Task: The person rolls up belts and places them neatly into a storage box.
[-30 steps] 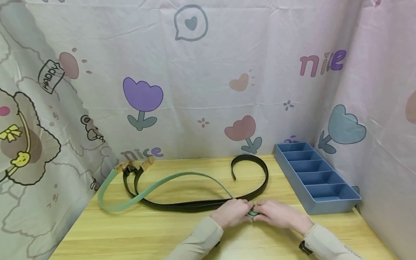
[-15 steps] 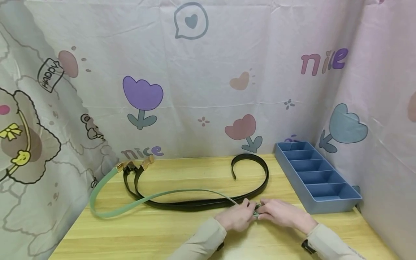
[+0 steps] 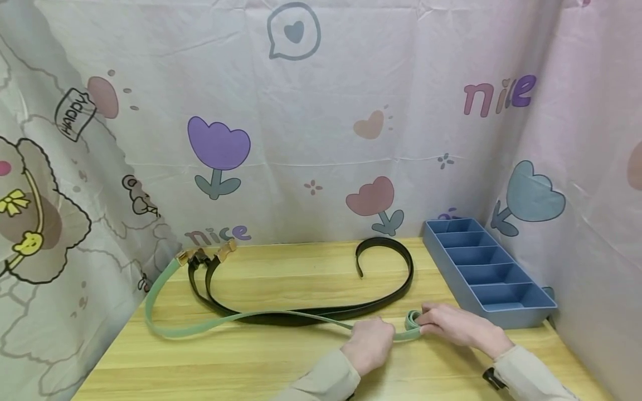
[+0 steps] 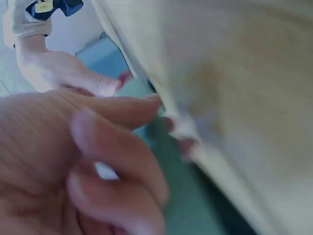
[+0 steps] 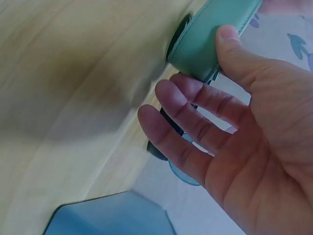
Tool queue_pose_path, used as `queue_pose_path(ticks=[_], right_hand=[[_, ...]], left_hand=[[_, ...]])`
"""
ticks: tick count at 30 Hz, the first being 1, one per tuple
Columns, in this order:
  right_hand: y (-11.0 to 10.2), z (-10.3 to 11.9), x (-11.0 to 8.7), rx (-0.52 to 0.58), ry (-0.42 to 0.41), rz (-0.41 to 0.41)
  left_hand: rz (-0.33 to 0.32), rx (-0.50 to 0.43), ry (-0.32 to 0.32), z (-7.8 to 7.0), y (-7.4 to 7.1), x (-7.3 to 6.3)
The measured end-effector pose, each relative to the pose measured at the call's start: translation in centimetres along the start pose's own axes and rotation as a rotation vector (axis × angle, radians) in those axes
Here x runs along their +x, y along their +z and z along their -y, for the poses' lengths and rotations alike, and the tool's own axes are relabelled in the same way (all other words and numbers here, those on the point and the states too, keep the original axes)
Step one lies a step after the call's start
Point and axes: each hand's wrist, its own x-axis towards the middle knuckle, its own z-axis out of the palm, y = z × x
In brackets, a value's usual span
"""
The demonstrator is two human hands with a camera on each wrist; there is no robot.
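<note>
A long green belt (image 3: 185,332) stretches from its gold buckle (image 3: 183,257) at the table's back left toward both hands. Its right end is wound into a small coil (image 3: 412,320). My right hand (image 3: 458,326) pinches this coil; in the right wrist view, the thumb presses the green roll (image 5: 200,49) while the other fingers spread below. To the left, my left hand (image 3: 370,342) grips the strap, which runs taut between the hands. In the left wrist view, the thumb and fingers lie along the green strap (image 4: 181,196).
Black belts (image 3: 301,317) lie behind and partly under the green one, their buckles (image 3: 228,250) at the back left and a curled tail (image 3: 411,267) at the right. A blue divided tray (image 3: 516,323) stands at the right. Patterned curtains (image 3: 301,111) enclose the wooden table (image 3: 200,373).
My right hand has moved right with the coil, and the hands are now apart with strap showing between them. The green belt's raised arch has sunk toward the table.
</note>
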Motion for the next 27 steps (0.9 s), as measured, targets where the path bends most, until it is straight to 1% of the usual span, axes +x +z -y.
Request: queue_pose_path(ticks=[2,3,4,5,7,9,11,14,18,21,24,27], right_hand=[[-0.1,-0.2,-0.2,-0.005,0.033,-0.006],[-0.1,-0.3,-0.3,-0.009,0.047,-0.008],[-0.1,-0.4,-0.3,-0.009,0.059,-0.009],[-0.1,-0.5,-0.4,-0.012,0.066,-0.011],[-0.1,-0.6,-0.4,-0.012,0.069,-0.011],[-0.1,-0.6,-0.4,-0.017,0.062,-0.018],[0.0,-0.7,-0.5,-0.027,0.053,-0.037],[0.0,-1.0,-0.4,-0.050,0.035,-0.070],[0.2,-1.2,-0.3,-0.077,0.017,-0.086],[0.2,-1.3,-0.4,-0.088,0.035,-0.086],[0.1,-1.3,-0.3,-0.094,0.054,-0.079],[0.2,-1.3,-0.2,-0.098,0.058,-0.068]], left_hand=[[0.000,0.124,-0.092,0.1,-0.4,-0.6],[-0.002,0.178,-0.126,0.1,-0.6,-0.8],[-0.017,0.207,-0.149,0.2,-0.7,-1.0],[-0.035,0.224,-0.159,0.3,-0.9,-1.2],[-0.066,0.199,-0.154,0.4,-1.0,-1.3],[-0.088,0.128,-0.114,0.3,-1.2,-1.4],[-0.084,0.064,-0.070,0.2,-1.1,-1.4],[-0.064,-0.001,-0.043,0.0,-0.9,-1.3],[-0.050,-0.013,-0.027,-0.2,-0.5,-1.0],[-0.046,-0.029,-0.012,-0.4,-0.2,-0.5],[-0.094,-0.016,-0.030,-0.4,0.2,0.6],[-0.163,0.011,-0.048,-0.4,1.0,1.9]])
